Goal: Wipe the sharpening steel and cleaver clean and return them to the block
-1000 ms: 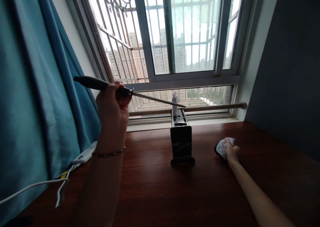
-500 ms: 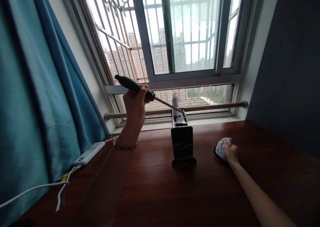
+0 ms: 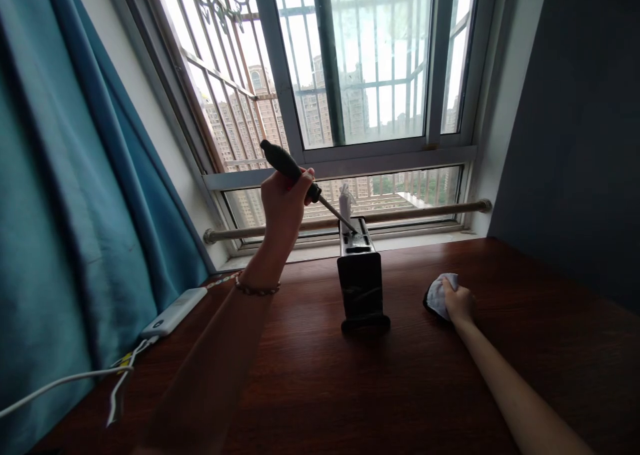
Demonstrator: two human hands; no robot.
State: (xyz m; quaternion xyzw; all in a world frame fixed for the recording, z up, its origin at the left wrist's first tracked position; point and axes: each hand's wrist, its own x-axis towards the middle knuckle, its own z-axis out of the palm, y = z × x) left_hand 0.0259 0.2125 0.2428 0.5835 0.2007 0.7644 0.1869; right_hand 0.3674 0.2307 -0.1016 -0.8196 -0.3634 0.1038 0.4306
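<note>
My left hand (image 3: 285, 205) is closed round the dark handle of a screwdriver (image 3: 291, 165), which slants down to the right. Its metal tip meets the top of a black holder (image 3: 361, 285) with several slots; whether it has entered a slot I cannot tell. A whitish, translucent upright item (image 3: 345, 205) stands at the holder's back left. Over on the right, my right hand (image 3: 459, 301) grips a bunched light-grey cloth (image 3: 439, 296) with a dark edge, resting on the wooden table.
A white power bank (image 3: 175, 313) with white cables (image 3: 127, 375) lies at the left, beside a blue curtain (image 3: 115, 175). Behind the brown table (image 3: 310, 375) are a horizontal rail (image 3: 420, 211) and a barred window. A dark wall (image 3: 575, 141) rises on the right.
My left hand has moved right with the screwdriver, which now slants more steeply, its tip lower on the holder's top. My right hand still holds the cloth in the same place. The view has shifted slightly.
</note>
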